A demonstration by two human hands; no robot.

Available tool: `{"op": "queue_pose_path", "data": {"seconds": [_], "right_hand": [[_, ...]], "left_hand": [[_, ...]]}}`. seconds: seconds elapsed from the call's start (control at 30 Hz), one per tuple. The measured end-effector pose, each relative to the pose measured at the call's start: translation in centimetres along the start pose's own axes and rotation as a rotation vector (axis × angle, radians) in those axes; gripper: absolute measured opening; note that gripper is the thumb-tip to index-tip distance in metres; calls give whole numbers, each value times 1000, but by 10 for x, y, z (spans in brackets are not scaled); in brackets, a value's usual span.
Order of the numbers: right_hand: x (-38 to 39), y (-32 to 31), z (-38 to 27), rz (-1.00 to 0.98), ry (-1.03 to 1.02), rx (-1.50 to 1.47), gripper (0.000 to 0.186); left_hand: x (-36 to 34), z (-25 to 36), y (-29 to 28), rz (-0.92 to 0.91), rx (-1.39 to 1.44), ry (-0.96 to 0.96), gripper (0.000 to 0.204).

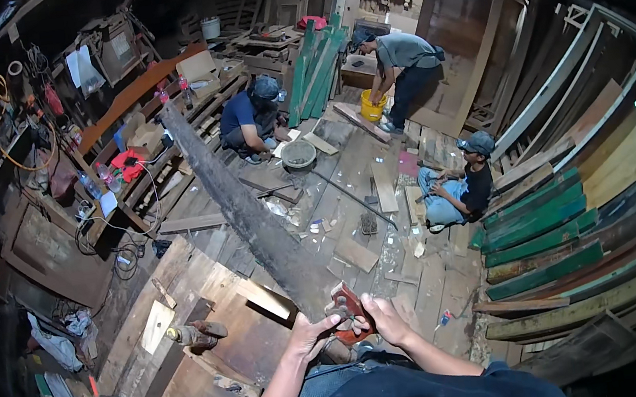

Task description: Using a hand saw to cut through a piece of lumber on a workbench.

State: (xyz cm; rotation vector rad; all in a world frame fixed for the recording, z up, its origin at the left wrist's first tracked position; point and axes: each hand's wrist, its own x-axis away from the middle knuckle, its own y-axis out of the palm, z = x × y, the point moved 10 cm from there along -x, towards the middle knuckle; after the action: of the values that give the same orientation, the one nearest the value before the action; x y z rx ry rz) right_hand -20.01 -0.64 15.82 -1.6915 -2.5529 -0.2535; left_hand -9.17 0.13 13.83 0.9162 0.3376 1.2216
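Note:
A large handsaw is held in front of my waist, its worn grey blade (243, 208) slanting up and away to the left. Its reddish-brown handle (359, 305) lies between my two hands. My left hand (318, 333) is closed where the blade joins the handle, thumb on top. On the other side, my right hand (385, 320) grips the handle's right edge, its thumb pointing up. Parts of my fingers are hidden behind the handle. Left of my left hand, a yellow-capped bottle (185, 334) lies on a wooden workbench (213, 381).
One person (253, 119) crouches by a grey basin (298, 154). Another person (401, 67) bends over a yellow bucket (372, 105), and a third person (461, 184) sits on the floor. Green-painted boards (536, 210) are stacked right. Wood scraps and a dark hose (354, 198) litter the floor.

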Motion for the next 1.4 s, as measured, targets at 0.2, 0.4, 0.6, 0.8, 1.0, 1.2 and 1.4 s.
{"op": "queue_pose_path", "data": {"seconds": [0.2, 0.4, 0.6, 0.8, 1.0, 1.2, 1.4], "right_hand": [[3, 3, -2, -3, -28, 66, 58], [1, 10, -4, -21, -24, 62, 58], [5, 29, -17, -40, -15, 34, 56], [4, 38, -20, -42, -34, 12, 53], [-9, 47, -20, -89, -50, 25, 54], [-11, 52, -22, -64, -46, 33, 54], [-11, 55, -17, -46, -32, 36, 55]], "left_hand": [[2, 5, -14, 19, -80, 41, 57], [7, 13, -29, 64, -122, 99, 47], [13, 22, -44, 68, -193, 148, 49], [13, 24, -52, 38, -231, 190, 56], [21, 48, -33, 30, -148, 221, 59], [16, 47, -46, 26, -58, 224, 63], [18, 50, -48, 22, -27, 221, 62]]}}
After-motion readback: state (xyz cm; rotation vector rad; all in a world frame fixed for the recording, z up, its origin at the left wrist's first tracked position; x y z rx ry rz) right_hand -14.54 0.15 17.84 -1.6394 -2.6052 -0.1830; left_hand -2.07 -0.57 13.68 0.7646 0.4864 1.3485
